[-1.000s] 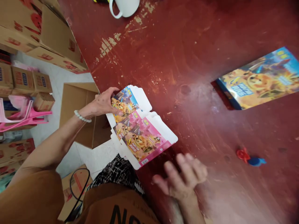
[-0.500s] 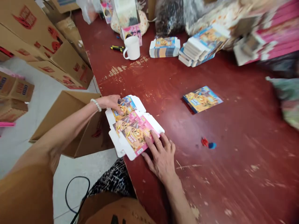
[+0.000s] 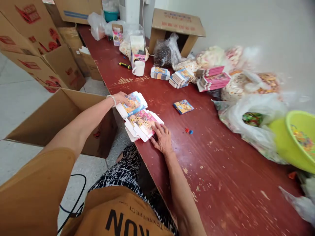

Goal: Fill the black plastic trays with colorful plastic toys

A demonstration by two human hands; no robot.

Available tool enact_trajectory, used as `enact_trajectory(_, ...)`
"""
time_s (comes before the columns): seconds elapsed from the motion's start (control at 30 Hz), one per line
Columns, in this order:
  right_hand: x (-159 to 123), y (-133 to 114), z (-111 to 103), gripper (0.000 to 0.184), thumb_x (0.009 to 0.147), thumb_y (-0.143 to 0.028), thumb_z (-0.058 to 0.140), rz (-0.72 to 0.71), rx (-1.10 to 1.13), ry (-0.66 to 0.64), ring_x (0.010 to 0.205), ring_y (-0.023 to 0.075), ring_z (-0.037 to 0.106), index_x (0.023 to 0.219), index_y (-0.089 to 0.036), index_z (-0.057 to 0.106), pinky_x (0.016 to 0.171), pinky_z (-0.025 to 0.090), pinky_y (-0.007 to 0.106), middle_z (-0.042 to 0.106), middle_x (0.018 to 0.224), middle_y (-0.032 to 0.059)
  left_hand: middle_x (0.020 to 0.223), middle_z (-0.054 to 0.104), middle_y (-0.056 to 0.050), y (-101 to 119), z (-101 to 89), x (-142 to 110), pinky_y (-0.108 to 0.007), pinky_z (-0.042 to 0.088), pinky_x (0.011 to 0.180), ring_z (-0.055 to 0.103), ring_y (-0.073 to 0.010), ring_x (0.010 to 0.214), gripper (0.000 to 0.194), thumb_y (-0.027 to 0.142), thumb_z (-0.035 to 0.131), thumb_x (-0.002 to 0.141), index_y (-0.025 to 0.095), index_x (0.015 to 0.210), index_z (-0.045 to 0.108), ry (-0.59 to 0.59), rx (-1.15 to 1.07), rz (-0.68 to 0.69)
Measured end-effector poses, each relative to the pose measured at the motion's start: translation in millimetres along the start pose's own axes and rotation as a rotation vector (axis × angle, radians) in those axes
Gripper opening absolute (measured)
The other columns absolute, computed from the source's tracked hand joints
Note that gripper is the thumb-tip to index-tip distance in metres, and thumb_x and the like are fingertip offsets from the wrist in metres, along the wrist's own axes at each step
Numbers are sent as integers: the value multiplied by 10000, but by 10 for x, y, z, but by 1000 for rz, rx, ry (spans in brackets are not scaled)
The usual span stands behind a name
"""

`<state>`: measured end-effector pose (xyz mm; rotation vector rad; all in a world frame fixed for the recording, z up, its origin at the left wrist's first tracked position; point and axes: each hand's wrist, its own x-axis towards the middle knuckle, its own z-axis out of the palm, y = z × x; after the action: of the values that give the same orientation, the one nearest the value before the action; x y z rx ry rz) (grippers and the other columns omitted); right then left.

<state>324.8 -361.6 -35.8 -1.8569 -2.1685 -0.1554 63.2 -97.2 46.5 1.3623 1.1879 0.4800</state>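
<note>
My left hand (image 3: 121,99) is at the upper left edge of a flat, unfolded blue carton (image 3: 134,104), its fingers closed over the printed face. Beside it, nearer to me, overlapping flat pink cartons (image 3: 145,122) with white flaps lie at the table edge. My right hand (image 3: 162,138) rests on their right side, fingers stretched out and thumb by the near edge. A folded blue box (image 3: 183,107) lies apart, farther right. Red and blue bits (image 3: 189,130) are on the table beyond my right hand.
An open cardboard box (image 3: 73,108) stands on the floor at left. Along the back of the red table (image 3: 221,170) are a white mug (image 3: 139,68), a yellow-black cutter (image 3: 125,66), blue box stacks (image 3: 181,78), pink boxes (image 3: 213,81) and a lime basin (image 3: 280,134).
The blue carton, partly covered by the pink ones before, now shows more fully, with my left hand still at it. My right hand stays on the pink cartons. The view has widened towards the right.
</note>
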Motion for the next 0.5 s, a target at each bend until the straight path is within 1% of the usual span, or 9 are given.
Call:
enact_trajectory(0.13, 15, -49, 27, 619, 994, -505, 568, 49, -40, -17, 1502, 376, 391, 1539, -211, 569, 1203, 348, 540, 478, 1683, 122, 1009, 796, -159, 39, -222, -17, -524, 614, 918, 720, -403, 1096, 644, 101, 981, 291, 144, 854, 673, 148, -152, 109)
enact_trajectory(0.2, 35, -100, 45, 606, 989, -481, 563, 71, -42, -12, 1497, 383, 403, 1528, -204, 573, 1189, 359, 546, 492, 1669, 136, 1138, 790, -182, 70, -354, -53, -523, 613, 939, 705, -406, 1155, 626, 88, 977, 346, 132, 904, 696, 170, -240, 170)
enact_trajectory(0.27, 76, -180, 65, 601, 979, -436, 560, 81, -49, 5, 1503, 396, 403, 1527, -189, 562, 1170, 368, 562, 465, 1684, 159, 1210, 780, -182, 92, -463, -121, -514, 618, 947, 700, -402, 1181, 615, 80, 978, 397, 121, 955, 723, 142, -334, 212)
enact_trajectory(0.37, 191, -333, 112, 678, 930, -317, 574, 60, -56, 39, 1562, 416, 327, 1578, -137, 486, 1209, 324, 600, 341, 1747, 189, 1191, 787, -155, 88, -516, -278, -497, 621, 961, 707, -394, 1191, 603, 61, 968, 475, 99, 1034, 744, 58, -403, 234)
enact_trajectory(0.43, 289, -413, 156, 776, 866, -251, 601, 16, -16, 34, 1602, 424, 261, 1604, -84, 432, 1261, 276, 616, 305, 1756, 211, 1138, 797, -136, 53, -449, -407, -494, 618, 964, 728, -379, 1156, 586, 50, 944, 544, 83, 1091, 737, -2, -399, 228)
enact_trajectory(0.5, 361, -444, 197, 842, 810, -208, 599, -22, 67, 30, 1629, 411, 234, 1613, -57, 395, 1298, 250, 627, 328, 1739, 230, 1099, 802, -124, -6, -298, -534, -491, 615, 960, 751, -351, 1090, 576, 49, 920, 588, 74, 1128, 719, -85, -390, 186)
